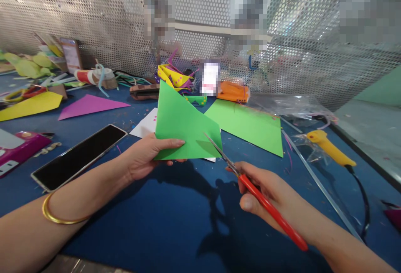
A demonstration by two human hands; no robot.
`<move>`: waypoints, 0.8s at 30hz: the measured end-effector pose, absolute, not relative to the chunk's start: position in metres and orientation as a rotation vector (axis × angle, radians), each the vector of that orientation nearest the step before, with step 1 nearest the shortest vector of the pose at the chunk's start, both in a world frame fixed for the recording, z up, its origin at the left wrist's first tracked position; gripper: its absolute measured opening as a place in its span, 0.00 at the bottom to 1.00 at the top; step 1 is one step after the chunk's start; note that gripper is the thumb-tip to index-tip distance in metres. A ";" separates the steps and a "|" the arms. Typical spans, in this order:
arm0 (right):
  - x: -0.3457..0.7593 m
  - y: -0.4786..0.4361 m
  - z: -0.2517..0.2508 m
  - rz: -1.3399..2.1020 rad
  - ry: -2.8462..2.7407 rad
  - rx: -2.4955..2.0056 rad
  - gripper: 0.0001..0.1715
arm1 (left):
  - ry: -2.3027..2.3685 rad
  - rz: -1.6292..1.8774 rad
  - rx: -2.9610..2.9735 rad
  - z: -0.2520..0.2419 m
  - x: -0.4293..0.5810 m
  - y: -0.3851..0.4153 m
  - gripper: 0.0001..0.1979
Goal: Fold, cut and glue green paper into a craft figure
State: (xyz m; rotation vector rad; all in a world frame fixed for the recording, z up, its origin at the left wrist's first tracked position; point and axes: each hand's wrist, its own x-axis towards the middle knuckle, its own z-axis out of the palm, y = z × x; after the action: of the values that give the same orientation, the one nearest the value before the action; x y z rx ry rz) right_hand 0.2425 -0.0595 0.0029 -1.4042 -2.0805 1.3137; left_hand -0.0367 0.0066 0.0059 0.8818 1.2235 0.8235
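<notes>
My left hand [147,156] pinches the lower edge of a folded green paper [181,124] and holds it up above the blue table [163,223]. A gold bangle [54,216] circles that wrist. My right hand [266,191] grips red-handled scissors [250,185]. Their blades are slightly apart and reach the paper's lower right corner.
A flat green sheet [250,124] lies behind the scissors. A phone [79,156] rests at the left, with a purple triangle [89,105] and yellow paper [31,105] beyond. A yellow glue gun [330,147], a metal ruler [319,185] and clear plastic [288,105] lie at right. A perforated metal wall [103,22] backs the table.
</notes>
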 end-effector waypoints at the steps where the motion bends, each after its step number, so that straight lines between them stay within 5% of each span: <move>1: 0.242 -0.060 0.003 1.283 -2.097 -1.408 0.29 | 1.226 0.823 0.881 0.006 -0.036 0.006 0.09; 24: 0.229 -0.061 0.000 1.192 -2.019 -1.511 0.24 | 1.164 0.818 0.882 0.003 -0.036 0.006 0.10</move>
State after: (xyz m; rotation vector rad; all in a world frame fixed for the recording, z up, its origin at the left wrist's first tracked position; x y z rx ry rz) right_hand 0.2294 -0.0607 -0.0003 -1.5113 -2.0191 1.1923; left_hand -0.0362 0.0065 0.0028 0.8821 1.1638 0.8180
